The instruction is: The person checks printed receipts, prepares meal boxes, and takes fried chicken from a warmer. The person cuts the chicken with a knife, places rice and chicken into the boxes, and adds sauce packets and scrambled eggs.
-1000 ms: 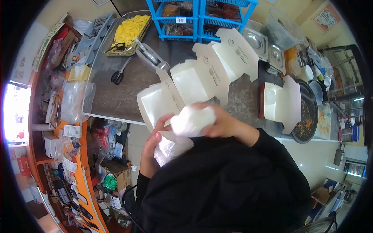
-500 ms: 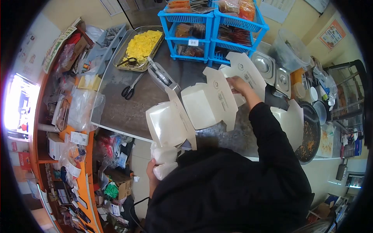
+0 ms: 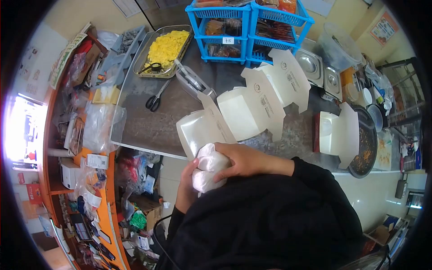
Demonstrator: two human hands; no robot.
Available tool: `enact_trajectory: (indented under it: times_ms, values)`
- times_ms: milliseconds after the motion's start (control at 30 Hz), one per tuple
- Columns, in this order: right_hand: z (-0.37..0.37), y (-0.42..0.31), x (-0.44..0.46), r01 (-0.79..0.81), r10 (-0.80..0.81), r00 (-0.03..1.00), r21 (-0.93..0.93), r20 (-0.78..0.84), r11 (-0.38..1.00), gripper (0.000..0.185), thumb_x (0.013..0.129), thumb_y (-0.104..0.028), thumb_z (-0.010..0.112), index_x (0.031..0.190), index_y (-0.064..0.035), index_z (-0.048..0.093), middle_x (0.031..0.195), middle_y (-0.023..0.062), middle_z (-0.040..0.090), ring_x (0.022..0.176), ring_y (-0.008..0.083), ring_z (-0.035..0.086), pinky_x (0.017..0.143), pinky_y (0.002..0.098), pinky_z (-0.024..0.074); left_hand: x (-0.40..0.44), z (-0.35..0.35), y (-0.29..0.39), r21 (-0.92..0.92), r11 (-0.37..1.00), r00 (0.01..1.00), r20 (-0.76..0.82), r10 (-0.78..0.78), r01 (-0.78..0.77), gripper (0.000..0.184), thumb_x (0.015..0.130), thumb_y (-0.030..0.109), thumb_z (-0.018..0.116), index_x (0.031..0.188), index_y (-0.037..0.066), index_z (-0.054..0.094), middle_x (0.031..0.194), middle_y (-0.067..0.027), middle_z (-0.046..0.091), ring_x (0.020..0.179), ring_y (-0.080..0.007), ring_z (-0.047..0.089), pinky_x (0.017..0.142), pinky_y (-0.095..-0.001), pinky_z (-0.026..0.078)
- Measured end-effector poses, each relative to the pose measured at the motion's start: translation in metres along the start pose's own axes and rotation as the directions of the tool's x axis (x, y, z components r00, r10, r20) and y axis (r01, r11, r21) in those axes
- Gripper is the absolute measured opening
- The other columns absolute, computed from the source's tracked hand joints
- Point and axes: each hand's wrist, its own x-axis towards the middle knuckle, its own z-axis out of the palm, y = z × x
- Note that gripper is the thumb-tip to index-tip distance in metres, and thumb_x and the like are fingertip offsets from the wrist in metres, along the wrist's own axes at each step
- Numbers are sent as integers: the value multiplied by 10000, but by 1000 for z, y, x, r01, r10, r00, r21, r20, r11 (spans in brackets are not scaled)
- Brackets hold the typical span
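Observation:
Two rounded white wrapped bundles (image 3: pixel 208 168) sit side by side between my hands, close to my body at the table's front edge. What is inside the wrapping cannot be seen. My left hand (image 3: pixel 186 183) grips them from the left, fingers partly hidden underneath. From the right, my right hand (image 3: pixel 245 161) closes on the same pair, thumb and fingers against the wrapping. Just beyond them lies an open paper food box (image 3: pixel 193 128). Beside it stand a second open box (image 3: pixel 236 112) and a third open box (image 3: pixel 274 83), their printed lids raised.
Another open box (image 3: pixel 330 132) stands on the right, by a dark round pan (image 3: pixel 366 153). A tray (image 3: pixel 139 72) of yellow food, black scissors (image 3: pixel 154 102) and a clear plastic container (image 3: pixel 191 81) lie left. Blue basket racks (image 3: pixel 247 42) and metal lidded pans (image 3: pixel 310 67) line the back.
My right hand has left the far box and come back to the white bundles, closing on them beside my left hand. The far box now lies fully open. The view has shifted slightly.

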Motion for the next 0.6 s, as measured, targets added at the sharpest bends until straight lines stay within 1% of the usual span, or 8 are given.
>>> enact_trajectory:
  times_ms: [33,100,200,300,400,500,533,600]
  values:
    - [3,2,2,-47,47,999,9,-9,999,652,738,-429,755,1183,-26,501,1061,172,586,942,260,586,802,344,465,4,-16,-2,-2,999,998,35,-46,46,607,821,339,572,1271,-48,442,1118,-199,581,976,-308,608,875,-389,492]
    - [3,7,4,-143,143,989,23,-23,989,617,743,-399,761,1178,-40,509,1013,148,608,921,254,601,795,338,473,23,-64,-24,-178,971,947,303,-103,163,662,812,364,588,1302,-43,408,1158,-203,561,1003,-305,600,873,-391,494]
    - [-3,14,9,-315,334,942,467,44,826,564,763,-344,761,1188,-60,523,1058,123,616,941,218,600,807,326,484,37,-89,-34,-208,945,853,509,-117,253,707,805,386,598,1326,-39,380,1192,-205,543,1025,-302,591,871,-394,496]
    - [10,17,16,-4,41,992,304,-116,953,538,783,-297,749,1213,-64,525,1066,81,622,954,191,596,824,321,491,36,-70,-8,-37,982,854,500,-143,186,732,801,399,603,1338,-36,364,1211,-206,530,1039,-301,585,871,-396,496]
    - [20,5,22,-108,120,981,82,-152,991,567,786,-283,738,1252,-65,501,1075,72,616,981,194,594,861,330,481,44,-57,14,98,985,852,495,-170,139,757,796,412,607,1351,-33,348,1231,-206,518,1053,-299,579,871,-398,496]
    - [22,30,27,-110,166,940,194,-298,975,560,811,-248,696,1282,-53,466,1078,80,605,953,185,610,773,323,516,57,-55,22,20,980,838,516,-179,197,742,814,408,589,1357,-31,340,1259,-208,497,1076,-295,566,873,-398,496]
    - [20,34,24,-62,216,924,433,-316,899,539,814,-251,683,1269,-55,471,1043,93,614,923,183,616,718,313,517,61,-54,24,-25,975,833,523,-177,223,730,824,404,579,1358,-31,338,1269,-208,489,1085,-293,561,873,-397,495]
    - [13,34,18,81,309,898,808,-313,584,499,821,-257,658,1243,-58,481,972,120,631,865,180,628,609,293,519,71,-49,32,-61,993,870,490,-56,98,652,855,381,544,1333,-28,373,1236,-209,514,1069,-288,571,866,-395,499]
